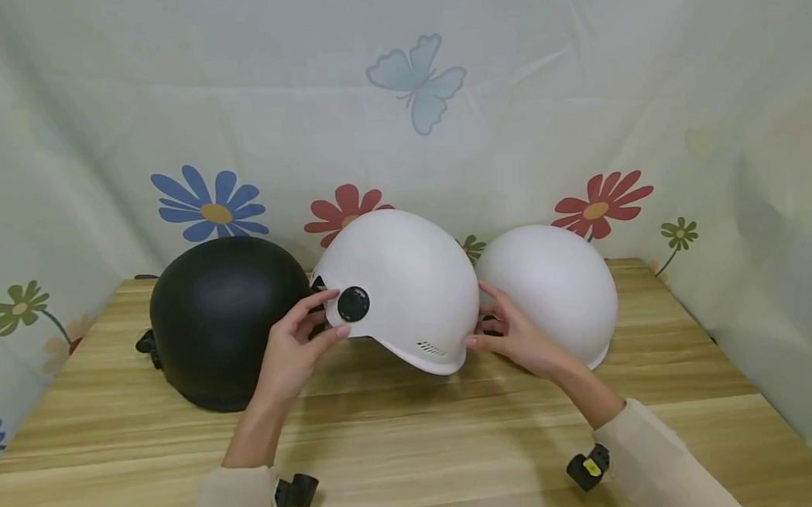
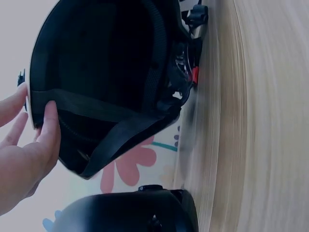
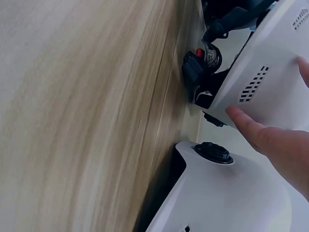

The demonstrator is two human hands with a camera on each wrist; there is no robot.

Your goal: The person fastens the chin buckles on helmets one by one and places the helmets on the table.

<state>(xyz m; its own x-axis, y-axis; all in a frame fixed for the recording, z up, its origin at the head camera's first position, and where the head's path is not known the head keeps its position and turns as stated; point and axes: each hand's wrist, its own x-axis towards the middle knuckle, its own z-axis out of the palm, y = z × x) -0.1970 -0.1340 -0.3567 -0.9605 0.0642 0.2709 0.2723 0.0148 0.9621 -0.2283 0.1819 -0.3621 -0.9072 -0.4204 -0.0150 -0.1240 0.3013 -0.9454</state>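
A white helmet point(image 1: 407, 277) is held tilted between both hands, with a round black disc point(image 1: 353, 304) on its left side and small vent slots on its lower right. My left hand point(image 1: 293, 342) pinches the rim beside the disc; one digit reaches inside the shell in the left wrist view. The dark lining point(image 2: 106, 58) and a black strap point(image 2: 120, 137) show there. At the other end, my right hand point(image 1: 519, 336) holds the shell, thumb low near the vent slots point(image 3: 254, 83). Some right fingers are hidden behind the shell.
On the wooden table point(image 1: 418, 454), a black helmet point(image 1: 221, 319) stands close on the left. A second white helmet point(image 1: 555, 291) sits just behind my right hand. A flower-printed curtain point(image 1: 265, 115) encloses the back and sides.
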